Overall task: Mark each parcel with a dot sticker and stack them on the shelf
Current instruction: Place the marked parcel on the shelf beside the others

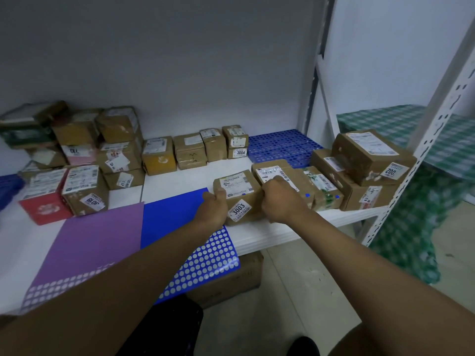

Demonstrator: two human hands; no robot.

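Two hands show in the middle of the frame, the left hand [214, 201] and the right hand [279, 199]. Two sticker sheets lie at lower left: one purple sheet [90, 242] and one blue sheet [174, 217]. Four small parcels [190, 150] line up at centre. Five parcels [354, 176] cluster at right. The heap of parcels [77, 155] at left is too jumbled to count.

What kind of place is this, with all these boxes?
Probably a parcel pickup point or small stockroom: taped cardboard parcels bearing shipping labels and number tags, a white metal shelf rack, and blue dot-sticker sheets for marking them.
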